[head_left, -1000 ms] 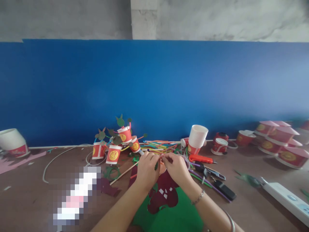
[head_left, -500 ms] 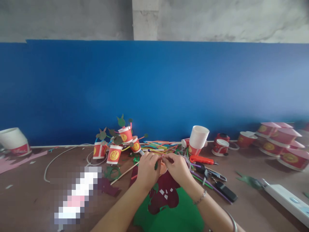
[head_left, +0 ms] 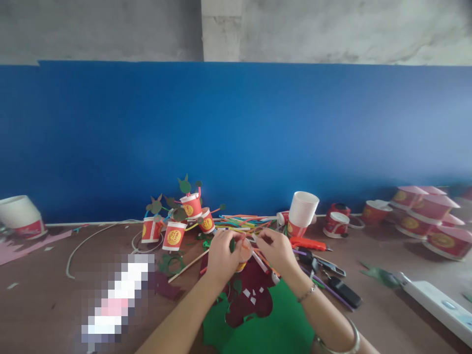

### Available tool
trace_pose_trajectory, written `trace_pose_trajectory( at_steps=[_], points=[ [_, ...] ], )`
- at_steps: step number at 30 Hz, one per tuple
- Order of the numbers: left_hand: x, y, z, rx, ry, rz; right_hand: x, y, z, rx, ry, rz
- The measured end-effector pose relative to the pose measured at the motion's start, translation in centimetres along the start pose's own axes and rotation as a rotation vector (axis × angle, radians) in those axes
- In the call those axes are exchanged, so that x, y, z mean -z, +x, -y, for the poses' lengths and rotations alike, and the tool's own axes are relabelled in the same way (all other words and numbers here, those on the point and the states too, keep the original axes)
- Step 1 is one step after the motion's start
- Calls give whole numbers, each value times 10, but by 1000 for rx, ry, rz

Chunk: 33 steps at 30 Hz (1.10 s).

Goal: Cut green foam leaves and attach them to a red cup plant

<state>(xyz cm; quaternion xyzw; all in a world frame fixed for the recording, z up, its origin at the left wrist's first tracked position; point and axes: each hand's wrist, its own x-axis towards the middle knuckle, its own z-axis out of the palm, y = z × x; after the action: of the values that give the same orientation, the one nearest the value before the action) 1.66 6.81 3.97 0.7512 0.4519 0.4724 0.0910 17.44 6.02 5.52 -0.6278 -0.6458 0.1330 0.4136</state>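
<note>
A small paper cup (head_left: 245, 254) stands between my hands, with a bit of its yellow print showing low down. My left hand (head_left: 223, 255) closes on its left side, thumb and fingertips by an orange straw end (head_left: 243, 237) at the top. The fingers cover much of the cup. Just right of it, my right hand (head_left: 277, 250) pinches a small whitish piece (head_left: 254, 237), too small to name. Below lie dark red paper (head_left: 254, 300) with several white scraps on it and a large green sheet (head_left: 280, 324).
Paper-cup figures (head_left: 174, 236) with green paper heads stand at the left back. Loose straws (head_left: 236, 221) lie behind my hands. To the right are stacked white cups (head_left: 303, 209), an orange utility knife (head_left: 308, 243), keys with a black fob (head_left: 344, 291) and a white power strip (head_left: 438, 305).
My hands were together at the fingertips and are now apart. The right hand has moved right, uncovering the cup and the straws beside it. The left hand has barely moved.
</note>
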Motion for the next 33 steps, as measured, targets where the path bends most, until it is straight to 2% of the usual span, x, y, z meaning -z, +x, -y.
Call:
trace_pose_trajectory(
  at_steps=[2, 5, 7, 9, 11, 13, 15, 18, 23, 25, 26, 28, 31, 33],
  points=[
    [-2, 0, 3, 37, -2, -6, 3, 4, -7, -23, -67, -10],
    [-4, -1, 5, 69, -37, -36, 8, 8, -15, -72, -234, 48],
    [-6, -2, 5, 86, -60, -49, 9, 9, -16, -59, -298, 51],
    [-7, -2, 5, 108, -59, -47, 9, 8, -12, 44, -277, -25],
    [-9, -2, 5, 110, -47, -42, 8, 4, -3, 224, -205, -105],
    [-10, -3, 5, 89, -37, -42, 6, -2, 7, 425, -131, -95],
    [-10, -3, 4, 57, -36, -30, 3, -9, 17, 565, -109, -16],
    [-10, -5, 1, 18, -37, 8, -2, -17, 25, 652, -169, 14],
    [-11, -5, 4, -22, -11, 0, 0, -17, 19, 708, -155, -55],
    [-12, -4, 6, -12, -6, -36, 5, -13, 17, 663, -39, -90],
    [-11, -3, 7, 0, -6, -47, 7, -10, 17, 591, 48, -112],
    [-10, -1, 7, 32, -11, -43, 12, -6, 16, 358, 269, -129],
    [-7, -1, 3, 45, -32, 29, 15, -1, 17, 32, 596, -37],
    [-5, -1, 0, 46, -50, 66, 15, 0, 18, -46, 731, 41]
  ],
)
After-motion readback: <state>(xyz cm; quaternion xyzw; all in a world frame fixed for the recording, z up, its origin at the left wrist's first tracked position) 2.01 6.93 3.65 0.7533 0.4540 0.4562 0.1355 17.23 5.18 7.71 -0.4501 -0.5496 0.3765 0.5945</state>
